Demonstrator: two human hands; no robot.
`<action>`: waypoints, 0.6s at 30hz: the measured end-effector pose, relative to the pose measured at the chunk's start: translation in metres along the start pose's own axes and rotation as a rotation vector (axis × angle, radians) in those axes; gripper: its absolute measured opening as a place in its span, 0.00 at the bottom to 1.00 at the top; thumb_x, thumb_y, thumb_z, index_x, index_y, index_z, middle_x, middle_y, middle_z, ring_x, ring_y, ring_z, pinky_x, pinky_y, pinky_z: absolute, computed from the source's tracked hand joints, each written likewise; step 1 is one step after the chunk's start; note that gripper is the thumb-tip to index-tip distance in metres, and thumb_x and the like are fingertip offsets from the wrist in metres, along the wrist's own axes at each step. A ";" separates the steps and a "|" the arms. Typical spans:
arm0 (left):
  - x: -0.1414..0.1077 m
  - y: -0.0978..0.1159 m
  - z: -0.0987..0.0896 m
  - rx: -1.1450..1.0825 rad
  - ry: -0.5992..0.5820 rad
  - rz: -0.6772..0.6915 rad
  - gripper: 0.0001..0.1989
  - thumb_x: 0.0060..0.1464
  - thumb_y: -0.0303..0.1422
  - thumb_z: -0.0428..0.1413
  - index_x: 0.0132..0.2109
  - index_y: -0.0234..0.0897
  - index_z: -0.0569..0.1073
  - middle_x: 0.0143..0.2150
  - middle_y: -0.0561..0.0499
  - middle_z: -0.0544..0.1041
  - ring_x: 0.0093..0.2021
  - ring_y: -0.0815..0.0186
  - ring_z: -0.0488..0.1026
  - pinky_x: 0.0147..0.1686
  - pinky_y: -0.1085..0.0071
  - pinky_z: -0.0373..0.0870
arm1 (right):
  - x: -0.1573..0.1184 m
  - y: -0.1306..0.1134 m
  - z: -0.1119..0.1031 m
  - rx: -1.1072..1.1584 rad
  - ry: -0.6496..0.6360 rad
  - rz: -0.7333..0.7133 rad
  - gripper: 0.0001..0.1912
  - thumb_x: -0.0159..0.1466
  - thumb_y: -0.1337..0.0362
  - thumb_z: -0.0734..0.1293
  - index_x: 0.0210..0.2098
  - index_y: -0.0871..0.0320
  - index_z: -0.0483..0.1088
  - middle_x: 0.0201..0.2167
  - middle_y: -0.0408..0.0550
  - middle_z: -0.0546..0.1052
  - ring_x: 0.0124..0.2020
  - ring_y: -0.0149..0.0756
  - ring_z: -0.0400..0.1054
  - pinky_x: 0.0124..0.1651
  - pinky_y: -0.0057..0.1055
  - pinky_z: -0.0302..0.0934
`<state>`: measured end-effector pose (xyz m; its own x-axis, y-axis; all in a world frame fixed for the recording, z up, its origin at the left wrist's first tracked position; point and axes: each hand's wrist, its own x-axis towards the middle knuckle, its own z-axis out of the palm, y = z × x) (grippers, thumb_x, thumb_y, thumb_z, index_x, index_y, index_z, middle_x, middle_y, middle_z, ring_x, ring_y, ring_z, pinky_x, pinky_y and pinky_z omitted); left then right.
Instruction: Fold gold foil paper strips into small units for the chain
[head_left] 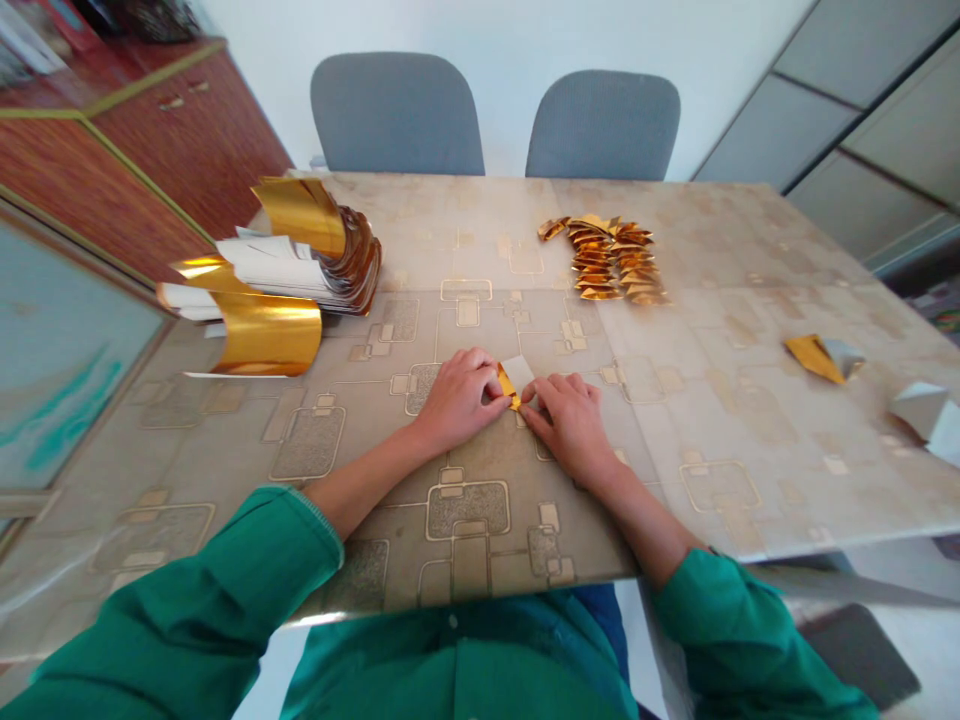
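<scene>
The small folded paper (515, 372) shows gold (and matte off-white).

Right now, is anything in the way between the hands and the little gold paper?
Nothing I can see: the left hand and right hand both touch the little paper. The paper stack stands off to the left.

the paper (515, 373) you hold: glossy metallic gold, matt whitish reverse. your sleeves (195, 590): matt cloth. tablecloth (712, 400): smooth, plastic-looking, slight sheen. cabinet (176, 145): glossy wood grain.
</scene>
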<state>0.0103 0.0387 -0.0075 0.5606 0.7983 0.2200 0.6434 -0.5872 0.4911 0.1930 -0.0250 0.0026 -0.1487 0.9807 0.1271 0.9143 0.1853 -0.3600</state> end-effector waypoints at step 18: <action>-0.004 -0.004 -0.010 0.041 -0.023 -0.086 0.04 0.54 0.32 0.63 0.32 0.37 0.78 0.54 0.46 0.71 0.54 0.53 0.68 0.54 0.54 0.65 | 0.000 -0.005 -0.004 -0.073 -0.051 0.027 0.10 0.69 0.59 0.64 0.47 0.46 0.75 0.39 0.47 0.75 0.44 0.43 0.63 0.44 0.37 0.46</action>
<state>0.0004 0.0391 -0.0019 0.5136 0.8432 0.1588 0.7104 -0.5217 0.4724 0.1898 -0.0261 0.0084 -0.1414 0.9875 0.0700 0.9431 0.1559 -0.2937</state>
